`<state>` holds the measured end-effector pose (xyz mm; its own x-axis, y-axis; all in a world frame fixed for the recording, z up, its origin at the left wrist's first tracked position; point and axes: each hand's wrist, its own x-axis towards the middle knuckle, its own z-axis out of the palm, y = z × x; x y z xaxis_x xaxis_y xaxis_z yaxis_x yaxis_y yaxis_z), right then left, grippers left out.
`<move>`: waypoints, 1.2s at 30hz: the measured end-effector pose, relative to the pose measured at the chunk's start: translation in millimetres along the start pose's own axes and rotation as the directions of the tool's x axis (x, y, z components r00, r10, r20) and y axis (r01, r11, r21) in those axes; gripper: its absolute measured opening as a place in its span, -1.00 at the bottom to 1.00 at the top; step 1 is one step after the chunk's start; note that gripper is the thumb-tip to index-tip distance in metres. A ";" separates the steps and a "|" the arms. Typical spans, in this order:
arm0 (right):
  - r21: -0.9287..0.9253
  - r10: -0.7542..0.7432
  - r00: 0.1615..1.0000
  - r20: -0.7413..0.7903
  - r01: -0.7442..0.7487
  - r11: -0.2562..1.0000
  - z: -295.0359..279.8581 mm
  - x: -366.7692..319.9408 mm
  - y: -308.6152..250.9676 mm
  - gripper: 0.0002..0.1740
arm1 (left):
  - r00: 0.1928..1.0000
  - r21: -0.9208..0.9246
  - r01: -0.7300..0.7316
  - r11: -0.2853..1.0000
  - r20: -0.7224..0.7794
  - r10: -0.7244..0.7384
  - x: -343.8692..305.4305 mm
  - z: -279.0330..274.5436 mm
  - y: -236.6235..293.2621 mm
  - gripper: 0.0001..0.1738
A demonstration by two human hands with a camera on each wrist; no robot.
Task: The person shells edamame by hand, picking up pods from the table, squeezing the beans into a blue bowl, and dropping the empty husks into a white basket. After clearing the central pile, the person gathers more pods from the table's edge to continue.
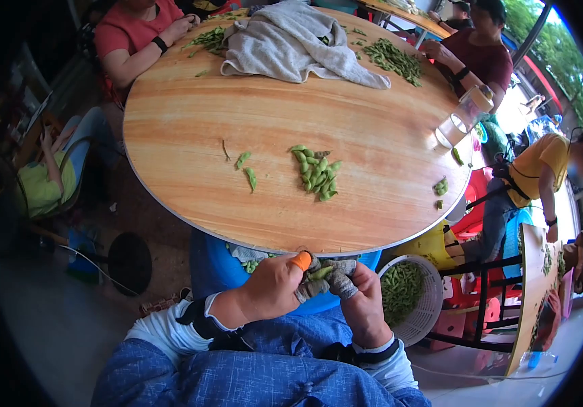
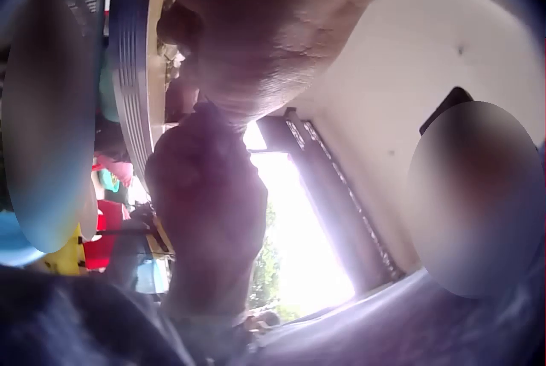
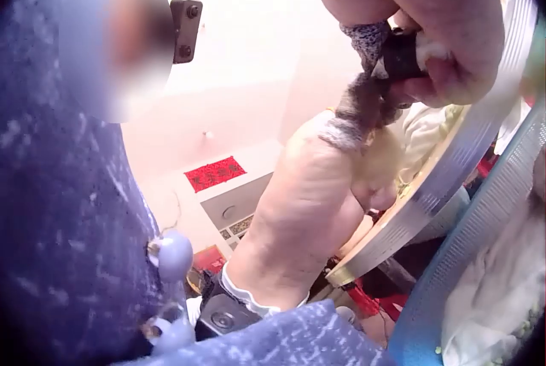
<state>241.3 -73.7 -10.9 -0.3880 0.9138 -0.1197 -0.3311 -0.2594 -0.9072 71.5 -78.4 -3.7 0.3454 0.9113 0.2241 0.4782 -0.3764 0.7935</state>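
Note:
Just off the table's near edge, my two hands meet around a green soybean pod (image 1: 318, 274). The left hand (image 1: 264, 288) pinches it from one side, an orange cover on one of its digits. Grey cloth finger covers wrap fingers of the right hand (image 1: 366, 305), which pinches the pod from the other side. In the right wrist view the fingers of the right hand (image 3: 426, 16) are bent close against the left hand (image 3: 294, 191); the pod is hidden there. A small pile of soybean pods (image 1: 317, 178) lies on the round wooden table (image 1: 203, 149) ahead.
Below the table edge stands a blue tub (image 1: 211, 271), and to its right a white basket (image 1: 432, 298) of pods. A grey cloth (image 1: 278, 44), more pods (image 1: 394, 60) and a clear bottle (image 1: 455, 127) are on the table. Other people sit around it.

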 end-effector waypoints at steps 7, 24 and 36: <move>0.016 -0.077 0.996 0.042 0.077 0.997 4.1 1.6 9.6 -0.76 | 0.978 -0.005 -0.193 0.981 -0.083 0.192 -0.1 -0.6 -12.3 -0.72; -0.724 -0.188 0.970 0.151 0.238 0.648 10.4 8.5 12.7 -0.86 | 0.867 -0.648 0.481 0.590 0.252 -0.429 -10.9 11.3 -29.5 -0.80; -0.909 -0.250 0.900 -0.358 -0.275 0.312 -89.5 -30.4 -15.5 -0.83 | 0.986 0.168 -0.085 0.982 0.157 0.058 13.4 -33.5 -10.4 -0.79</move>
<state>335.2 -69.5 -29.3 0.0410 0.9988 -0.0255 0.7857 -0.0480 -0.6168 44.1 -56.6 10.0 0.4955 0.8501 0.1782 0.5762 -0.4752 0.6649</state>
